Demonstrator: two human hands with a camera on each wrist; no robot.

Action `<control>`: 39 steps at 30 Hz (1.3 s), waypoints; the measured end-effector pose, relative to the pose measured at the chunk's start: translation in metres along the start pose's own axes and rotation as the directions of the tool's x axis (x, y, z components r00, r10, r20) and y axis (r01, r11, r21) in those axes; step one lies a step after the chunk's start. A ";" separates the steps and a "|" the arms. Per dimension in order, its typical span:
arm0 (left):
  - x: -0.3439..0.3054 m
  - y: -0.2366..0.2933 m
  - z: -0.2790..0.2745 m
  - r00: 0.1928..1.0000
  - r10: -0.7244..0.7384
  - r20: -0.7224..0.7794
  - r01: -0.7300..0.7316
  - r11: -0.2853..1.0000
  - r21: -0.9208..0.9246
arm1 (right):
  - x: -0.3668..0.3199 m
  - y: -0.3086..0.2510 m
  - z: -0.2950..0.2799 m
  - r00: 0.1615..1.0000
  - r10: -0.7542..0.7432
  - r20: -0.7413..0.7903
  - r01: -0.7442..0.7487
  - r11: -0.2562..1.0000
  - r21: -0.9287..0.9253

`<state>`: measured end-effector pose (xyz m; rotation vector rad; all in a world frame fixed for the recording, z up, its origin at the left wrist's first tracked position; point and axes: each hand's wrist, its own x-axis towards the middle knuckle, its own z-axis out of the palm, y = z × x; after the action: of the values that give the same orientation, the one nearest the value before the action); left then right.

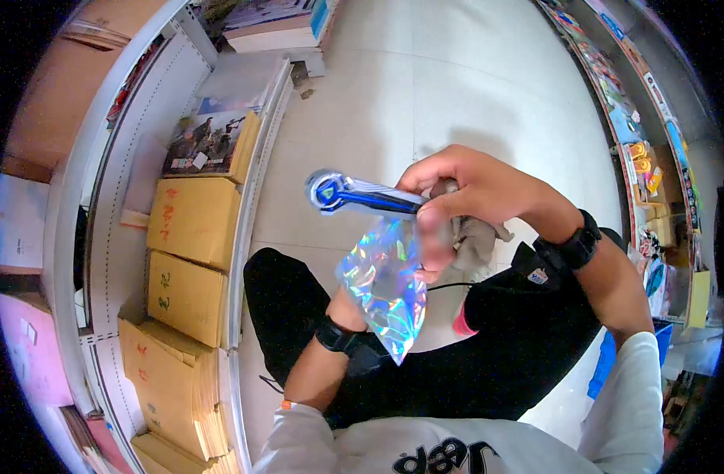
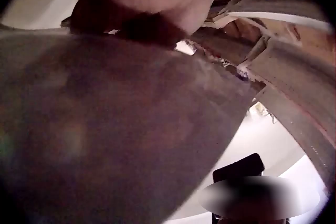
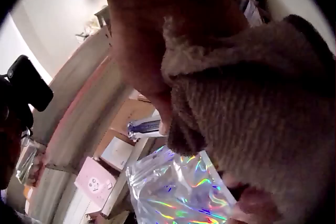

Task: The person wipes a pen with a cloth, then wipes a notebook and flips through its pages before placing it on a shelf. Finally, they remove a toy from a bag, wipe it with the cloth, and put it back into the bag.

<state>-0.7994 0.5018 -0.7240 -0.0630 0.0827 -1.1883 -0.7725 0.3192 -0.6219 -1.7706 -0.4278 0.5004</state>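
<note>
In the head view my right hand pinches a long blue-and-silver item with a rounded end, which looks wrapped in clear plastic. A grey ribbed cloth hangs from the same hand; it fills much of the right wrist view. Just below is a shiny holographic bag, its pointed corner hanging down. My left hand grips the bag's edge, mostly hidden behind it in the head view. The bag's dull back blocks much of the left wrist view. The blue item's end overlaps the bag's top.
A shelf at left holds stacked brown paper packets and a picture-covered box. Stocked shelves line the right side. Pale floor tiles lie ahead, and a blue crate stands by my right arm.
</note>
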 end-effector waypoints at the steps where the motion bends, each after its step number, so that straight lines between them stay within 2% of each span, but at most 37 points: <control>1: 0.000 -0.001 -0.006 0.999 -0.035 0.017 0.035 0.999 0.000 | 0.000 -0.001 -0.001 0.997 0.074 0.037 -0.075 0.997 0.017; 2: 0.000 -0.002 -0.010 0.997 -0.069 0.034 0.069 0.998 0.002 | 0.001 0.005 0.001 0.998 0.068 0.015 -0.069 0.996 0.049; 5: -0.007 0.000 -0.026 0.995 0.079 -0.064 -0.044 0.902 0.429 | 0.001 0.005 0.003 0.993 0.117 -0.011 -0.117 0.993 0.030; 6: -0.017 0.002 0.005 0.940 0.333 0.070 -0.151 0.225 0.962 | 0.001 0.004 0.002 0.993 0.108 -0.054 -0.111 0.992 -0.053; 8: -0.010 0.013 0.010 0.885 0.464 0.037 -0.162 0.232 0.959 | 0.000 0.003 -0.001 0.987 0.078 -0.138 -0.107 0.970 -0.219; 10: -0.005 0.025 0.019 0.845 0.508 -0.167 -0.180 0.565 0.805 | -0.002 -0.002 -0.002 0.975 0.083 -0.205 -0.129 0.965 -0.227; 11: -0.002 0.050 -0.003 0.928 0.350 -0.126 -0.131 0.626 0.769 | -0.003 -0.003 -0.003 0.967 0.084 -0.239 -0.140 0.963 -0.230; 13: -0.011 0.051 0.020 0.944 0.297 0.146 -0.307 0.619 0.723 | -0.003 0.004 -0.003 0.948 0.071 -0.310 -0.113 0.986 -0.120; 14: -0.016 0.049 0.028 0.960 0.261 0.101 -0.243 0.600 0.762 | -0.003 0.006 -0.003 0.937 0.068 -0.342 -0.096 0.993 -0.066; 18: -0.025 0.034 0.029 0.952 0.282 0.119 -0.277 0.627 0.728 | -0.002 -0.005 0.000 0.961 0.032 -0.273 -0.048 0.997 -0.055; 21: -0.025 0.030 0.034 0.945 0.325 0.035 -0.238 0.611 0.755 | -0.003 -0.006 0.004 0.965 0.039 -0.258 -0.052 0.998 -0.047; 22: -0.021 0.028 0.038 0.933 0.351 0.082 -0.289 0.593 0.751 | -0.003 -0.005 0.004 0.967 0.040 -0.252 -0.054 0.997 -0.047; 24: -0.018 0.029 0.053 0.941 0.333 0.056 -0.229 0.510 0.829 | -0.003 -0.005 0.000 0.961 0.024 -0.275 -0.049 0.995 -0.083; 26: -0.013 0.037 0.050 0.921 0.373 0.116 -0.219 0.247 0.944 | -0.006 -0.005 -0.008 0.945 -0.011 -0.327 -0.039 0.989 -0.144; 28: -0.009 0.053 0.034 0.862 0.416 0.288 -0.210 -0.223 0.952 | -0.013 -0.017 -0.019 0.945 0.021 -0.327 -0.084 0.980 -0.180; 31: -0.013 0.054 0.035 0.738 0.562 0.373 -0.086 -0.470 0.878 | -0.027 -0.034 -0.031 0.944 0.072 -0.322 -0.162 0.951 -0.263; 34: -0.013 0.054 0.040 0.667 0.601 0.440 0.013 -0.600 0.800 | -0.033 -0.038 -0.037 0.939 0.148 -0.312 -0.243 0.924 -0.295; 37: -0.012 0.054 0.039 0.692 0.585 0.422 0.019 -0.600 0.800 | -0.035 -0.037 -0.034 0.936 0.175 -0.305 -0.259 0.931 -0.259; 39: -0.011 0.054 0.037 0.679 0.584 0.445 0.057 -0.645 0.762 | -0.035 -0.034 -0.034 0.945 0.160 -0.284 -0.240 0.931 -0.274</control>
<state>-0.7498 0.5323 -0.6921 1.9179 -0.6798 0.1035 -0.7843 0.2816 -0.5780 -2.1627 -0.1430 0.3519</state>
